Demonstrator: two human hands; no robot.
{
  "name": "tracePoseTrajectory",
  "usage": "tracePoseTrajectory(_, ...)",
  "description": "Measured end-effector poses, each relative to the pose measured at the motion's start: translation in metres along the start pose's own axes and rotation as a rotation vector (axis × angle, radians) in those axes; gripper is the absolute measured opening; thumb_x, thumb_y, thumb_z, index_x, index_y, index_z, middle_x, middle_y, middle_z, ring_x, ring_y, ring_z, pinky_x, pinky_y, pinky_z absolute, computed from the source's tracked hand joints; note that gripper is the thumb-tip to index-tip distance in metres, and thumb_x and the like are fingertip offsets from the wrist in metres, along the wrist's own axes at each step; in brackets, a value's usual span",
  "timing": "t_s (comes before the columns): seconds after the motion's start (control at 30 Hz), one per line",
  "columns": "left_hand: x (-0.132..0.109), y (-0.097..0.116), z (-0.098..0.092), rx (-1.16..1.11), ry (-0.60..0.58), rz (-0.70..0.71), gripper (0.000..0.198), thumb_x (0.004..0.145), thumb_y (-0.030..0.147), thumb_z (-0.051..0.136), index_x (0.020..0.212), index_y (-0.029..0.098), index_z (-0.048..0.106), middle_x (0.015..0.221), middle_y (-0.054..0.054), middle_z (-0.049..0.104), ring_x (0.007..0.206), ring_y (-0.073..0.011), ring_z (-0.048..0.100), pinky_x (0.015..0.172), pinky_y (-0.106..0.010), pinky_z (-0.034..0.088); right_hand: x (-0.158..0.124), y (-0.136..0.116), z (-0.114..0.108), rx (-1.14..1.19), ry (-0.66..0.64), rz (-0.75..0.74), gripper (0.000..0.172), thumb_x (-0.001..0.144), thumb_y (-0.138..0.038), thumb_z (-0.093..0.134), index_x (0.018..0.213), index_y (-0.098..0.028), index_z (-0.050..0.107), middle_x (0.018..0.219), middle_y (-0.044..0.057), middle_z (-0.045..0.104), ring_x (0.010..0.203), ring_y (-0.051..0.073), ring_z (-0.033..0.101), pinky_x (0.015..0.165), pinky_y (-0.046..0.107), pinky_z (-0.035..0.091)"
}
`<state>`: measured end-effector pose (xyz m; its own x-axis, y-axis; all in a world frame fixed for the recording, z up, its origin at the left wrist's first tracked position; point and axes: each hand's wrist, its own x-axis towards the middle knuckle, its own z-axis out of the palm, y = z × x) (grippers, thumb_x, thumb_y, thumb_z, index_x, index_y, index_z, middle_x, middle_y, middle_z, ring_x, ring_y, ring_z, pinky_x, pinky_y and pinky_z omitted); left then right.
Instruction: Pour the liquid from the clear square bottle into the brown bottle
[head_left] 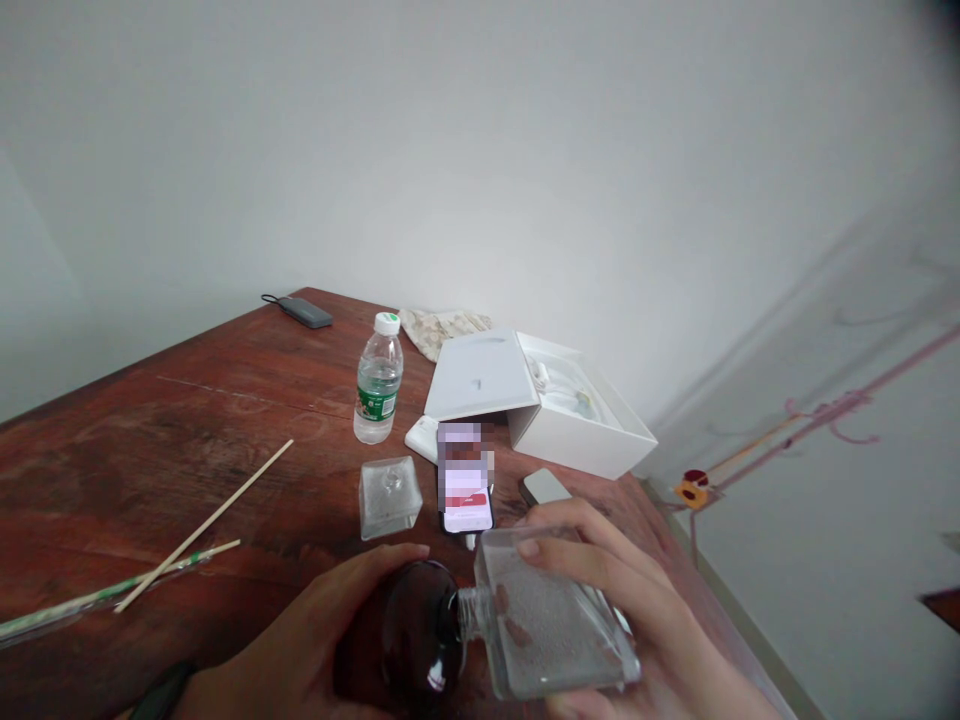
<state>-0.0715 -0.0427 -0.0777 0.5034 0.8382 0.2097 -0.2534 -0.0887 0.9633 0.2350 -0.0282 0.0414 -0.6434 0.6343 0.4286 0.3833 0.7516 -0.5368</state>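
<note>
At the bottom of the view, my left hand is closed around a glossy, dark brown rounded object, which looks like a bottle; its lower part is out of view. My right hand grips a clear square glass bottle lying on its side. The threaded neck of this bottle points left, up against the dark object; I cannot tell whether they are joined. Just beyond my left hand, a clear cube-shaped block with a round recess rests on the wooden table.
Beyond my hands lie a lit phone, a white device and a pale rounded object. An open white box and a water bottle stand behind. Chopsticks lie left. A pink rack is beside the table.
</note>
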Motion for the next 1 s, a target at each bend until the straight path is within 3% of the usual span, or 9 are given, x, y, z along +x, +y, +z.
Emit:
tracePoseTrajectory(0.23,-0.0042,-0.0039,-0.0025,0.062,0.042,-0.013,0.095,0.076,0.068,0.098,0.156,0.035,0.058,0.163,-0.013,0.059,0.144,-0.0462,0.060,0.127,-0.063,0.042,0.0020,-0.0020,-0.0014,-0.011,-0.007,0.012,0.068,0.097,-0.061,0.079,0.153,-0.033,0.053,0.144,0.009,0.066,0.132,0.029,0.068,0.106,0.041,0.064)
tracePoseTrajectory(0.63,-0.0024,-0.0042,-0.0010,0.035,0.037,-0.021,0.095,0.074,0.067,0.100,0.153,0.034,0.060,0.158,-0.014,0.064,0.139,-0.0450,0.065,0.123,-0.063,0.046,0.0028,-0.0005,-0.0008,-0.010,0.012,0.016,0.070,0.093,-0.060,0.084,0.152,-0.034,0.056,0.143,0.010,0.068,0.128,0.032,0.072,0.098,0.042,0.068)
tracePoseTrajectory(0.83,-0.0022,-0.0076,-0.0062,0.065,0.033,0.017,0.096,0.072,0.069,0.099,0.154,0.037,0.060,0.162,-0.012,0.061,0.145,-0.0473,0.059,0.123,-0.064,0.046,-0.0007,0.0022,-0.0007,-0.013,-0.014,0.007,0.069,0.095,-0.062,0.080,0.152,-0.034,0.054,0.143,0.009,0.066,0.131,0.030,0.070,0.103,0.040,0.066)
tracePoseTrajectory(1.0,-0.0030,-0.0038,-0.0067,0.093,0.043,-0.007,0.094,0.075,0.067,0.099,0.154,0.034,0.060,0.161,-0.013,0.063,0.141,-0.0458,0.063,0.123,-0.062,0.047,0.0023,0.0037,-0.0015,-0.034,0.007,-0.004,0.070,0.094,-0.061,0.082,0.153,-0.034,0.055,0.143,0.010,0.066,0.129,0.032,0.070,0.102,0.042,0.066)
